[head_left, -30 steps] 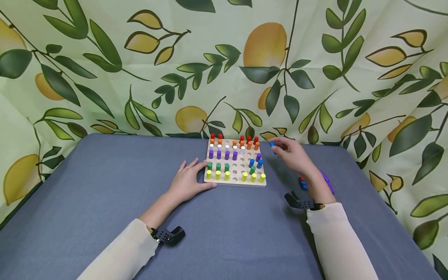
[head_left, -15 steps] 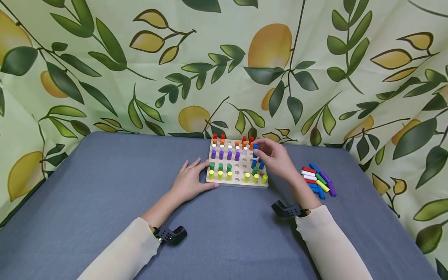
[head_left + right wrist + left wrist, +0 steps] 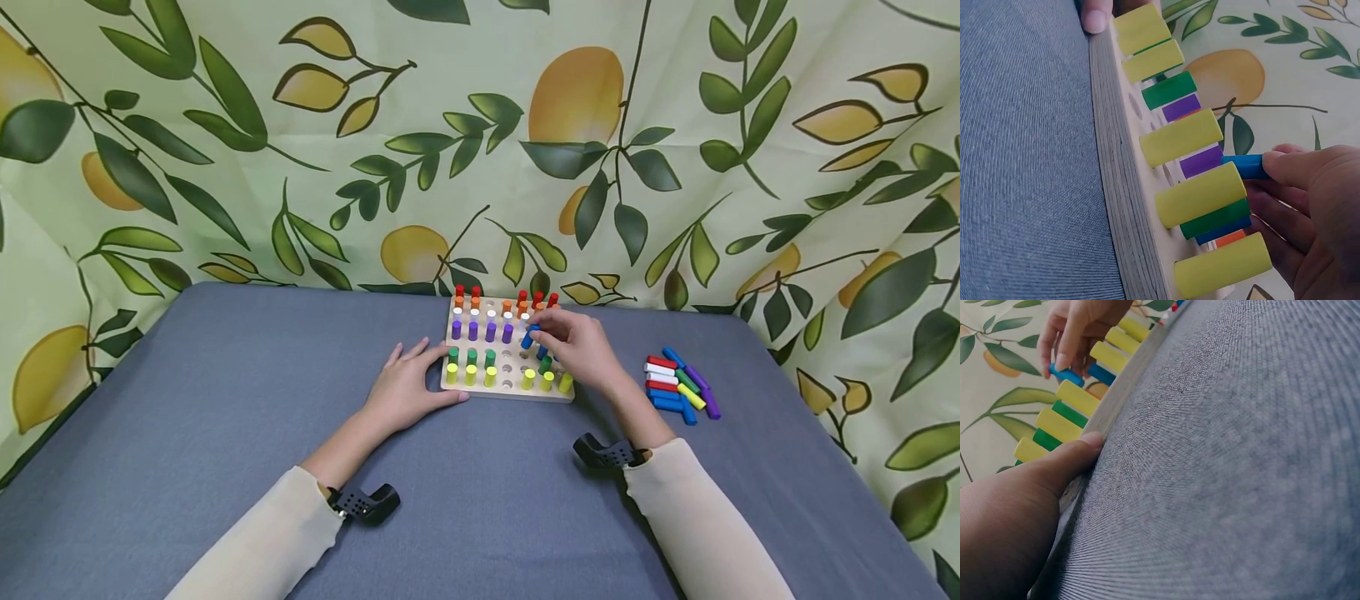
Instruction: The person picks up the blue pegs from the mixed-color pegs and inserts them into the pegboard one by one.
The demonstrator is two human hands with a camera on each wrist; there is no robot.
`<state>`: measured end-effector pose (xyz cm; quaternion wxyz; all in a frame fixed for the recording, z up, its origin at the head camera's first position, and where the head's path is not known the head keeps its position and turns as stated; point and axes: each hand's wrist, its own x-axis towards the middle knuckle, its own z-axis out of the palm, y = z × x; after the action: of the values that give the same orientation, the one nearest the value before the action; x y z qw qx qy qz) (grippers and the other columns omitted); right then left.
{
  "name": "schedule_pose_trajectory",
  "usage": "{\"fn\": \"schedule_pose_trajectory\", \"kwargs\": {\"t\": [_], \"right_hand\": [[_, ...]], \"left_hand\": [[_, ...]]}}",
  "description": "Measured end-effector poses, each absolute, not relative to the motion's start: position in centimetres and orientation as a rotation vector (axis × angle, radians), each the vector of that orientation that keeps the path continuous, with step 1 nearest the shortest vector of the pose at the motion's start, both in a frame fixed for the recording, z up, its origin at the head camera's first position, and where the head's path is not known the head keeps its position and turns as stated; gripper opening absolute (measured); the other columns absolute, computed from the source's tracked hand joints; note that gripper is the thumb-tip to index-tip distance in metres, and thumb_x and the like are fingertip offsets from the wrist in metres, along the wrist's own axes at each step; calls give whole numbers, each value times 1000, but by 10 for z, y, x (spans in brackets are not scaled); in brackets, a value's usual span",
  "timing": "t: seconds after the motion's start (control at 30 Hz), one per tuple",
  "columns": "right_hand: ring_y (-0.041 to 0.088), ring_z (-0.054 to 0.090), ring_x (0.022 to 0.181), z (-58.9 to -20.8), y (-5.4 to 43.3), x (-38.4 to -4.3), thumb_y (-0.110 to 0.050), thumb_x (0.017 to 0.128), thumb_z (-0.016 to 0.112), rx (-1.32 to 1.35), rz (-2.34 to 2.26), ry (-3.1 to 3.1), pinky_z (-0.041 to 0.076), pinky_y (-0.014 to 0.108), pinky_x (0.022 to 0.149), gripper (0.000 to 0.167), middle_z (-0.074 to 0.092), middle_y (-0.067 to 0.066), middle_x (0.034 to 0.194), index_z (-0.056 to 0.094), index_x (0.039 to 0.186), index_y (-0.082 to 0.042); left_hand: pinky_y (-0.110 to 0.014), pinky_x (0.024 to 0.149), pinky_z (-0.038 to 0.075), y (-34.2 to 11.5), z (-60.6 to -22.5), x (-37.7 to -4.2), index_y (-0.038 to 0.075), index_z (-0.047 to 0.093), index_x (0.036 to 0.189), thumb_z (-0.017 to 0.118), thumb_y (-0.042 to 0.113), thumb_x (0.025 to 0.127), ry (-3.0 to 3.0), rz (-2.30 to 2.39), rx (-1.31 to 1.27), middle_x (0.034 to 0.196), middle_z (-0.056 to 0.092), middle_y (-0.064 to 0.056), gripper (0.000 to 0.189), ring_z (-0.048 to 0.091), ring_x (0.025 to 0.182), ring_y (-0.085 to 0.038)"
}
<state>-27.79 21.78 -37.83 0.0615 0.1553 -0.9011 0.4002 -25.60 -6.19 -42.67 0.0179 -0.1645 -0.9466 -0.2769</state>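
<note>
A wooden pegboard (image 3: 517, 394) bears rows of red, orange, white, purple, blue, green and yellow pegs. My right hand (image 3: 576, 348) pinches a blue peg (image 3: 529, 337) between thumb and fingers, tilted over the holes right of the purple pegs (image 3: 490, 332). In the right wrist view, the held blue peg (image 3: 1244, 166) overlaps a purple peg; its lower end is hidden. My left hand (image 3: 401, 392) lies spread at the board's front left corner. Its thumb (image 3: 1079, 453) touches the front edge, and another finger reaches the left side near the green pegs (image 3: 471, 357).
To the right of the board, loose pegs (image 3: 678, 387) in blue, red, white, green, yellow and purple lie in a group on the grey-blue cloth (image 3: 300, 375). Behind the table hangs a curtain (image 3: 450, 67) printed with leaves and fruit.
My right hand has carried the blue peg leftward from beyond the board's right side to over its holes, then slightly lower, tilting it. My left hand has stayed at the corner.
</note>
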Motion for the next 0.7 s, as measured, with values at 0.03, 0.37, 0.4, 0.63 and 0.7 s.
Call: {"fn": "schedule_pose_trajectory", "kwargs": {"t": [0.03, 0.37, 0.4, 0.63, 0.7], "right_hand": [[24, 73, 90, -379, 218, -278, -16, 98, 68, 472, 1206, -2729, 61, 43, 84, 18, 77, 10, 104, 71, 114, -9], [20, 70, 90, -383, 217, -278, -13, 98, 66, 517, 1097, -2780, 57, 37, 78, 18, 76, 9, 104, 72, 114, -8], [20, 69, 88, -383, 217, -278, -13, 98, 66, 514, 1098, -2784, 56, 35, 77, 17, 76, 9, 103, 72, 114, -8], [19, 70, 92, -388, 215, -279, -14, 98, 67, 506, 1086, -2808, 58, 38, 82, 18, 77, 7, 106, 73, 114, -9], [20, 70, 93, -388, 215, -278, -13, 98, 67, 511, 1080, -2808, 58, 41, 84, 18, 76, 8, 107, 73, 114, -9]], "left_hand": [[-60, 128, 14, -62, -427, -256, 14, 57, 144, 80, 57, 80, -2939, -861, -512, 153, 53, -14, 81, 38, 150, -35], [-61, 128, 15, -62, -428, -256, 15, 57, 144, 80, 57, 80, -2935, -854, -516, 153, 53, -13, 80, 38, 150, -35], [-62, 127, 15, -62, -427, -256, 14, 57, 144, 80, 57, 80, -2935, -854, -517, 153, 53, -13, 80, 38, 150, -35], [-61, 128, 15, -62, -428, -256, 14, 57, 144, 80, 56, 80, -2933, -851, -517, 153, 53, -13, 80, 39, 150, -35], [-61, 128, 15, -62, -428, -256, 14, 57, 144, 80, 56, 80, -2932, -851, -518, 152, 53, -13, 80, 39, 150, -35]]}}
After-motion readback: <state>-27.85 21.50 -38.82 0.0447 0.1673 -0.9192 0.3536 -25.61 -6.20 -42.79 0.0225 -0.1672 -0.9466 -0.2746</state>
